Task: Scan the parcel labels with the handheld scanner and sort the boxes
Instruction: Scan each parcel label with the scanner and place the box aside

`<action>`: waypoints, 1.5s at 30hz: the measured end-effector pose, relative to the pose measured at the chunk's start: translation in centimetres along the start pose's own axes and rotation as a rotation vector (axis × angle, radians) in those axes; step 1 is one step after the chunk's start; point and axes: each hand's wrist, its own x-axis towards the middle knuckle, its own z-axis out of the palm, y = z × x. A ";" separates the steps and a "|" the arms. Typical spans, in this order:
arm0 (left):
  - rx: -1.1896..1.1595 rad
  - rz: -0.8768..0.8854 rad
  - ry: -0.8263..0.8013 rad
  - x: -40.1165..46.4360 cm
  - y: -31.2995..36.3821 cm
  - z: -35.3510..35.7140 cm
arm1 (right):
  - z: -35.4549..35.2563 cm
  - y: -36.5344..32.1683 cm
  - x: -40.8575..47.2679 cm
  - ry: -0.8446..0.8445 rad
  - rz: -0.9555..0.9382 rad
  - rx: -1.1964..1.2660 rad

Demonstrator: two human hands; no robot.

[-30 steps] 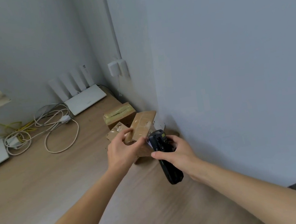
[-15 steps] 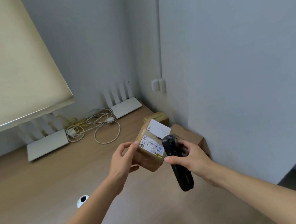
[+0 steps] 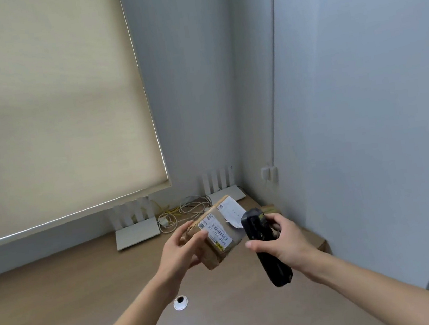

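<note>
The right hand (image 3: 286,237) grips the scanner (image 3: 264,245); the left hand (image 3: 181,251) holds the box (image 3: 217,233) above the table (image 3: 63,305), label (image 3: 215,231) up. Best to tilt the scanner's head toward the barcode and keep the box steady.

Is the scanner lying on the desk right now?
No, the right hand grips the scanner in the air beside the box.

Soft, even daylight comes through the closed blind (image 3: 48,108) on the left. Shadows on the worktop (image 3: 63,305) are weak. Straight wall lines bend near the edges, and small label text is blurred.
</note>
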 end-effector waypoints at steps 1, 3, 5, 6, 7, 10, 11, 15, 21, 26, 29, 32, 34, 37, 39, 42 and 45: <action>0.003 -0.002 0.015 -0.5 0.7 -0.5 | -0.2 -1.0 -0.1 -0.013 -0.011 -0.009; 0.017 -0.014 0.056 -1.4 2.0 -1.1 | -0.3 -2.9 -0.4 -0.067 -0.023 -0.047; 0.035 -0.019 0.134 -2.1 2.9 -1.3 | -0.3 -4.2 -0.8 -0.136 -0.005 -0.074; 0.054 -0.017 0.182 -2.3 3.4 -1.3 | -0.3 -4.6 -1.0 -0.162 0.008 -0.094; 0.081 -0.014 0.230 -2.5 3.9 -1.3 | -0.4 -4.9 -1.2 -0.178 0.018 -0.123; 0.126 0.009 0.326 -3.2 4.8 -0.9 | -0.6 -5.4 -2.0 -0.225 0.032 -0.173; 0.129 0.018 0.318 -3.5 4.8 -0.7 | -0.6 -5.5 -2.1 -0.237 0.035 -0.173; 0.066 -0.022 0.197 -5.0 4.9 0.0 | -1.4 -5.7 -2.6 -0.249 0.024 -0.194; 0.114 -0.067 0.169 -6.7 4.7 0.8 | -2.9 -5.7 -3.7 -0.317 0.018 -0.341; 0.217 -0.066 0.190 -7.7 4.4 0.8 | -4.6 -7.3 -4.1 -0.332 -0.095 -0.660; 0.236 -0.076 0.221 -8.2 4.5 0.7 | -5.4 -7.8 -4.3 -0.330 -0.126 -0.843; 0.245 -0.081 0.235 -8.7 4.4 0.5 | -5.6 -7.9 -4.4 -0.328 -0.143 -0.986; 0.264 -0.081 0.240 -9.0 4.5 0.3 | -5.6 -7.8 -4.5 -0.333 -0.152 -1.038; 0.278 -0.076 0.251 -9.7 4.6 0.2 | -5.5 -7.9 -4.7 -0.323 -0.178 -1.066; 0.292 -0.073 0.257 -10.2 4.7 0.1 | -5.4 -8.1 -4.9 -0.321 -0.196 -1.079; 0.303 -0.063 0.266 -11.0 4.8 -0.3 | -5.0 -8.4 -5.1 -0.319 -0.222 -1.068; 0.307 -0.057 0.279 -12.1 4.9 -0.7 | -4.3 -8.8 -5.6 -0.334 -0.258 -1.064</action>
